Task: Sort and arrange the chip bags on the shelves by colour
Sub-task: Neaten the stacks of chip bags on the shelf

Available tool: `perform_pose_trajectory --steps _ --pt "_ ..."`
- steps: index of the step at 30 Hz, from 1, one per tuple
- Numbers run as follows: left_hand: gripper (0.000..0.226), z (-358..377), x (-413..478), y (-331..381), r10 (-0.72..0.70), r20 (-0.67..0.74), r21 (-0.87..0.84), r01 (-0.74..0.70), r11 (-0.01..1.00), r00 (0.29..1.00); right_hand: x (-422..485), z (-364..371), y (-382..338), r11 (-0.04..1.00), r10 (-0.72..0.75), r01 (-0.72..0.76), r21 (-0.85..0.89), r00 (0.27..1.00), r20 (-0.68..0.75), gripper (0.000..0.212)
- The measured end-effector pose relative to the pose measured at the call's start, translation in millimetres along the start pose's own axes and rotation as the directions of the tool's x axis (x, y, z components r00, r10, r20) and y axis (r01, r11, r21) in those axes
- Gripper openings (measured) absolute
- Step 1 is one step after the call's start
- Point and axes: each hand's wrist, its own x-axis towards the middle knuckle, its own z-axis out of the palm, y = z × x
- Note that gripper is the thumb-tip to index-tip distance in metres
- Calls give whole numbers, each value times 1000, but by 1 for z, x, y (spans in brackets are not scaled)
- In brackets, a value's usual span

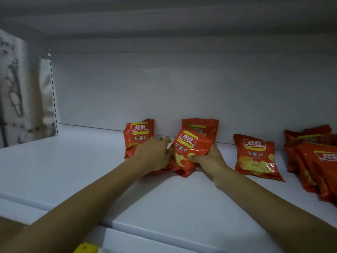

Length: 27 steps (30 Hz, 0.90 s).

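Several red chip bags sit on a white shelf [91,170]. My right hand [206,158] grips the lower edge of a tilted red bag [189,147] in the middle. Behind that bag another red bag [209,126] leans on the back wall. My left hand [155,154] rests against the lower part of a red bag standing at the left [135,136], fingers reaching toward the tilted bag. A further red bag [255,157] lies to the right, apart from both hands.
A pile of red bags [313,161] fills the shelf's right end. A perforated upright [52,95] and a silvery panel [20,92] bound the left side. The shelf above hangs low. A yellow object [85,248] shows below the front edge.
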Motion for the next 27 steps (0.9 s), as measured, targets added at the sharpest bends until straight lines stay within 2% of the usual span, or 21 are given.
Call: perform_pose_trajectory --steps 2,3,6,8,9,11,13,14,15,17,18,19,21,22,24,27 --pt "44 -12 -11 -16 -56 -104 189 75 979 993 3 1 2 1000 -8 8 -15 1000 0 75" --pt "46 -18 -17 -26 -116 -99 264 138 955 988 4 2 4 1000 -16 17 -23 1000 4 73" --pt "65 -27 -30 -47 -333 47 460 276 844 942 -1 4 1 998 -40 40 -51 999 15 61" --pt "78 -24 -33 -49 -387 124 501 279 819 914 -4 4 -2 997 -42 43 -58 999 32 56" --pt "80 -22 -33 -48 -390 133 469 288 835 911 -5 4 -3 998 -40 42 -52 998 42 56" --pt "77 -21 -35 -43 -379 118 305 330 893 918 -7 4 -2 999 -25 28 -34 997 70 54" --pt "73 -22 -35 -37 -335 76 -17 338 941 939 -9 3 -3 1000 4 -4 5 995 100 54" --pt "76 -23 -35 -33 -314 37 -233 314 921 949 -9 2 -5 1000 10 -13 25 994 107 54" --pt "86 -23 -34 -29 -310 1 -463 275 843 951 -10 1 -7 999 13 -17 34 994 109 53" --pt "102 -22 -31 -22 -378 8 -812 227 538 926 -11 -1 -12 1000 8 -11 23 994 111 48" --pt "98 -22 -28 -18 -394 60 -886 231 403 917 -11 -2 -16 1000 3 -4 12 993 120 46" --pt "85 -21 -25 -16 -376 118 -913 249 323 919 -12 -1 -19 1000 -1 0 8 992 127 44" --pt "57 -19 -17 -7 -303 203 -900 299 318 931 -11 -3 -25 1000 -17 16 15 994 111 42" --pt "51 -18 -14 -2 -282 230 -890 318 327 932 -10 -3 -27 1000 -25 24 15 995 92 42" --pt "58 -16 -8 7 -247 282 -894 347 283 927 -7 -6 -27 999 -35 33 32 999 41 45" --pt "104 -9 4 15 -178 322 -908 356 219 930 -4 -14 -29 999 -35 35 32 999 7 45"
